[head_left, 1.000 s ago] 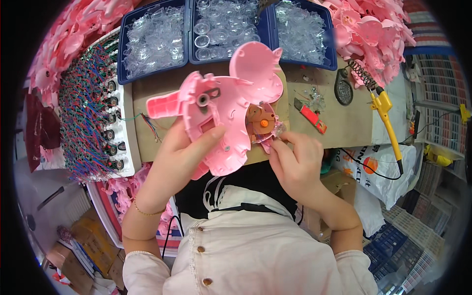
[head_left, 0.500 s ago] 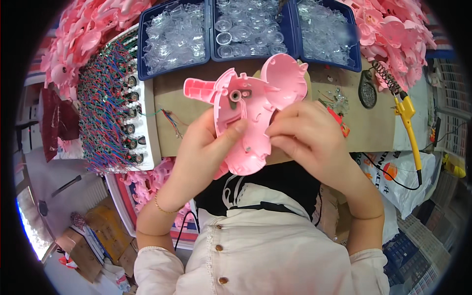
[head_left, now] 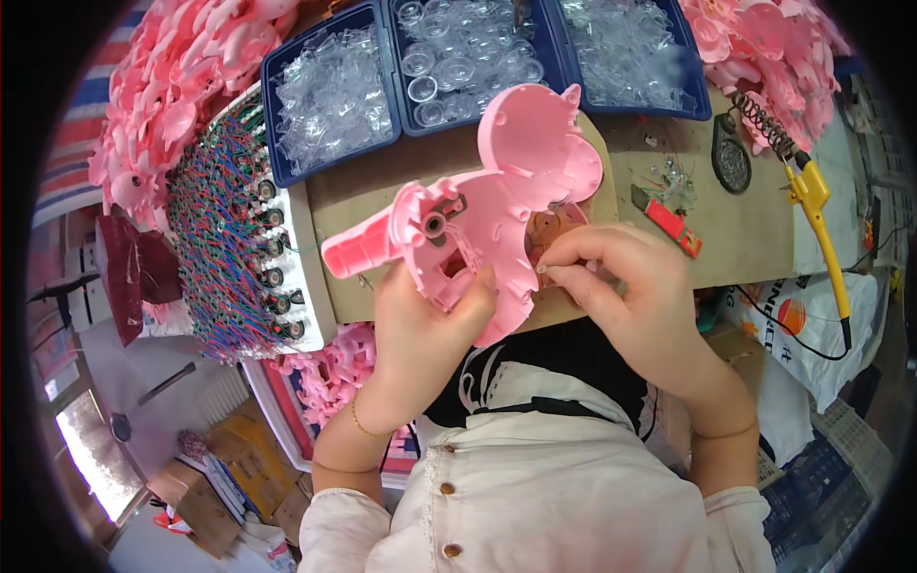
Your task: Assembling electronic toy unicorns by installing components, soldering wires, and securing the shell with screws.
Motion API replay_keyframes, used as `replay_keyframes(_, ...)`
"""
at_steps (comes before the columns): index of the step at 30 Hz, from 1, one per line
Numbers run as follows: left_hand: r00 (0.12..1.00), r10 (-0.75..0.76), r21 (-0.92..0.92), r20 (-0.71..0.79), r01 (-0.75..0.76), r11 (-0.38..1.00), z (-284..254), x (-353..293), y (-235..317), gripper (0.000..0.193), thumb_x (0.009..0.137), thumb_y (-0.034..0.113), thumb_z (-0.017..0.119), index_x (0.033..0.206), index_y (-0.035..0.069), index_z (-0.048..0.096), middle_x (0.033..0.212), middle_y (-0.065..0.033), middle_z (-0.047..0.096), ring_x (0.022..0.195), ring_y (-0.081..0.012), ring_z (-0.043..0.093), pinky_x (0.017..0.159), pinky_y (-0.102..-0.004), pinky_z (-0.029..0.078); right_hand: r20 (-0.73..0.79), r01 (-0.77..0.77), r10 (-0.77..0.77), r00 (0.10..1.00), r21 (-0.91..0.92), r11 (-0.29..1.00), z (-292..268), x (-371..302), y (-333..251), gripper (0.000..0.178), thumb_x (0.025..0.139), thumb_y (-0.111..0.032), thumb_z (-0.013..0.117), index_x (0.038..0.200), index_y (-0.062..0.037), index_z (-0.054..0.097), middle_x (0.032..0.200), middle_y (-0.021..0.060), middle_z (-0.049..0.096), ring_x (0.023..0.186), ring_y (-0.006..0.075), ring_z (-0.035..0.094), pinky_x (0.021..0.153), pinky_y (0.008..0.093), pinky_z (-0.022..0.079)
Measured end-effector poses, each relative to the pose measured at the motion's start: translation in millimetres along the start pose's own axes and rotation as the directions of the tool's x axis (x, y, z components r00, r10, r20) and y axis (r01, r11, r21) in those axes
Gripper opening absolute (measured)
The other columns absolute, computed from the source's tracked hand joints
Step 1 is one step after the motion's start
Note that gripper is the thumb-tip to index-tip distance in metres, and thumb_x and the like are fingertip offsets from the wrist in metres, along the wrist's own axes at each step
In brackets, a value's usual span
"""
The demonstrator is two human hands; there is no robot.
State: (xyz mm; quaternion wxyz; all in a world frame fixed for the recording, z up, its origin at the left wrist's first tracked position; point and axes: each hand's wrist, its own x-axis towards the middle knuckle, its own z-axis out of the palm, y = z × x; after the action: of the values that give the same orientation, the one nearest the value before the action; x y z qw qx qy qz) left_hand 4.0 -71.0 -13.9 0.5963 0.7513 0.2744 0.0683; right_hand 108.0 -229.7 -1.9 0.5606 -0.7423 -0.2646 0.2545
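Note:
My left hand (head_left: 425,329) grips a pink plastic toy shell half (head_left: 497,215) by its lower edge, thumb inside the hollow. The shell has a handle-like arm pointing left, a rounded cup at its top and a dark round fitting inside. My right hand (head_left: 635,301) is apart from the shell, just right of it, with thumb and forefinger pinched together. Something small and pale shows at the fingertips, too small to name. Beyond those fingers an orange-brown object (head_left: 546,227) lies on the table, partly hidden by the shell and hand.
Blue bins (head_left: 396,81) of clear plastic parts line the back. Wired components (head_left: 229,239) cover a white tray at left. Pink shells (head_left: 181,76) are heaped at both far corners. A red cutter (head_left: 669,224) and a yellow soldering iron (head_left: 815,205) are at right.
The shell has shifted left and tilted in my left hand. My right hand has drawn away from the shell's right edge, and the orange-brown object has come into view.

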Motion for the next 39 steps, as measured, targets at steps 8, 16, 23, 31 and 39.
replay_keyframes(8, 0.987, 0.162, 0.083, -0.006, -0.161, 0.983, 14, 1, -4, 0.021, 0.074, 0.005, 0.064, 0.094, -0.003, 0.06, 0.075, -0.0094, 0.064, 0.068, -0.0171, 0.063, 0.064, -0.0302, 0.049, -0.119, 0.389, -0.495, 0.86, -0.474, 0.79, 27, 9, 14, 0.019, 0.064, -0.003, 0.072, 0.081, -0.0075, 0.065, 0.076, 0.0034, 0.052, 0.07, 0.0215, 0.05, 0.064, 0.0348, 0.033)
replay_keyframes(16, 0.961, 0.272, 0.047, -0.052, -0.27, 0.962, 16, 0, -11, 0.02, 0.073, 0.002, 0.065, 0.092, -0.002, 0.062, 0.078, -0.0069, 0.066, 0.068, -0.014, 0.062, 0.064, -0.0279, 0.05, -0.209, 0.335, -0.459, 0.864, -0.443, 0.832, 33, 7, 17, 0.018, 0.065, -0.005, 0.073, 0.081, -0.0083, 0.066, 0.075, 0.0006, 0.054, 0.07, 0.0182, 0.051, 0.065, 0.0329, 0.033)
replay_keyframes(23, 0.956, 0.293, 0.087, -0.029, -0.289, 0.953, 15, -2, -8, 0.022, 0.073, 0.004, 0.067, 0.094, -0.001, 0.063, 0.08, -0.0068, 0.066, 0.069, -0.0138, 0.062, 0.064, -0.0272, 0.05, -0.206, 0.347, -0.514, 0.833, -0.531, 0.773, 35, 5, 15, 0.021, 0.063, -0.006, 0.075, 0.08, -0.0096, 0.065, 0.074, 0.0009, 0.055, 0.069, 0.0201, 0.051, 0.067, 0.0334, 0.035)
replay_keyframes(31, 0.925, 0.38, 0.232, -0.015, -0.366, 0.901, 12, -2, -13, 0.024, 0.075, 0.003, 0.067, 0.098, -0.002, 0.061, 0.084, -0.0058, 0.065, 0.072, -0.0129, 0.062, 0.065, -0.0261, 0.05, -0.149, 0.373, -0.496, 0.855, -0.488, 0.789, 30, 5, 17, 0.019, 0.063, -0.007, 0.074, 0.079, -0.0105, 0.063, 0.075, 0.0018, 0.054, 0.071, 0.0206, 0.051, 0.066, 0.0335, 0.034)
replay_keyframes(39, 0.945, 0.325, 0.212, -0.04, -0.31, 0.927, 16, -3, -11, 0.032, 0.071, 0.005, 0.068, 0.101, 0.001, 0.062, 0.086, -0.0087, 0.066, 0.072, -0.0179, 0.064, 0.065, -0.0291, 0.051, -0.173, 0.338, -0.495, 0.852, -0.54, 0.771, 34, 2, 15, 0.019, 0.062, -0.006, 0.073, 0.078, -0.0101, 0.062, 0.072, 0.0023, 0.05, 0.069, 0.0213, 0.05, 0.065, 0.0341, 0.033)
